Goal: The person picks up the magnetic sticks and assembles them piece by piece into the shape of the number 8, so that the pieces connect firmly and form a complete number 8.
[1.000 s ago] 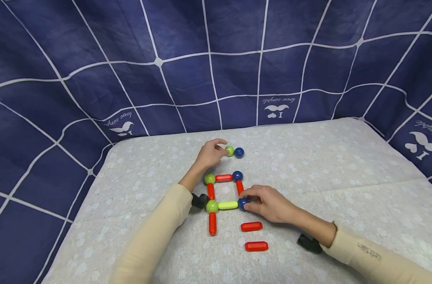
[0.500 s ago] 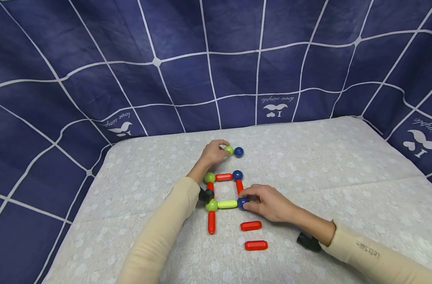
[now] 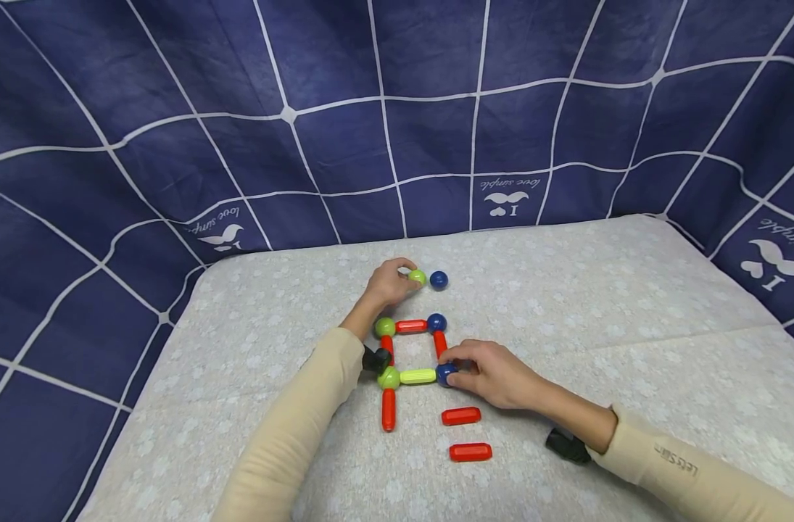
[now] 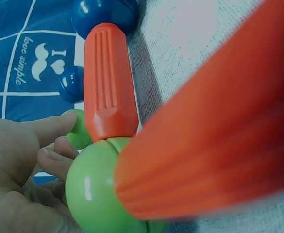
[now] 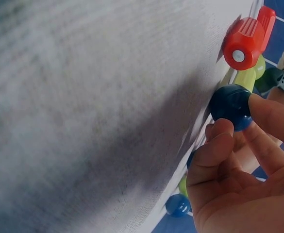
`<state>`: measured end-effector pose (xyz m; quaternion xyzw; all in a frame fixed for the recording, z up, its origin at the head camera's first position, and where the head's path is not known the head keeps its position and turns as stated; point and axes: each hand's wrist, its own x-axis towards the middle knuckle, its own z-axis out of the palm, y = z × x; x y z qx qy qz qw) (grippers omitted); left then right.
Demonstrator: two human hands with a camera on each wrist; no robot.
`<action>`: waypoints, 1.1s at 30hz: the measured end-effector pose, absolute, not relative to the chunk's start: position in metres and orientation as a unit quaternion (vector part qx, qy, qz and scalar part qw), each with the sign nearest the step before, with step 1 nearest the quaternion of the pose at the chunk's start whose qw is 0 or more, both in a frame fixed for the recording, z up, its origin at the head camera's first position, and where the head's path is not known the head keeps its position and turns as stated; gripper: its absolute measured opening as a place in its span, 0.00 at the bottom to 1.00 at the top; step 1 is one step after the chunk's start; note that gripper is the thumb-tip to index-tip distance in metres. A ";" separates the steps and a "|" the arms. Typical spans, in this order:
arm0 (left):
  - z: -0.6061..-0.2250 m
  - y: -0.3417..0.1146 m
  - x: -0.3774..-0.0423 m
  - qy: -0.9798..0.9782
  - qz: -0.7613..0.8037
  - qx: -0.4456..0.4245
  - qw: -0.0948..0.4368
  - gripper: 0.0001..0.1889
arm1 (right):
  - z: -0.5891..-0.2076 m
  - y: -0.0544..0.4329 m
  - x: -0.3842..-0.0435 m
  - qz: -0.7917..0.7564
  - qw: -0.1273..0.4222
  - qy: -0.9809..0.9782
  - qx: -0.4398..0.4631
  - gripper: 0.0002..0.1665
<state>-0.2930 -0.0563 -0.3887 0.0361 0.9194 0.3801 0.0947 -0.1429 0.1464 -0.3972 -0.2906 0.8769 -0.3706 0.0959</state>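
My left hand pinches a loose green ball at the back of the table, a small gap left of a loose blue ball. Nearer to me lies a square of magnetic rods and balls. My right hand grips the blue ball at its near right corner between thumb and fingers. A yellow-green rod joins that ball to the near-left green ball. Red rods make the other sides, the far one running between a green ball and a blue ball.
One red rod extends from the near-left corner toward me. Two loose red rods lie below my right hand. A patterned pale cloth covers the table, and a navy checked curtain hangs behind it.
My left hand has closed on the loose green ball and drawn it slightly left, away from the loose blue ball. My right hand keeps its hold on the corner ball.
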 end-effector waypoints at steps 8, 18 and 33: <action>-0.390 -0.060 -0.293 0.922 0.375 0.025 0.095 0.18 | -0.398 0.145 -0.143 -0.369 0.097 0.877 -0.291 0.13; -0.395 -0.067 -0.291 0.923 0.374 0.045 0.080 0.18 | -0.398 0.146 -0.143 -0.367 0.095 0.878 -0.291 0.13; -0.373 -0.103 -0.259 0.841 0.528 0.063 0.097 0.20 | -0.398 0.147 -0.143 -0.363 0.098 0.880 -0.291 0.15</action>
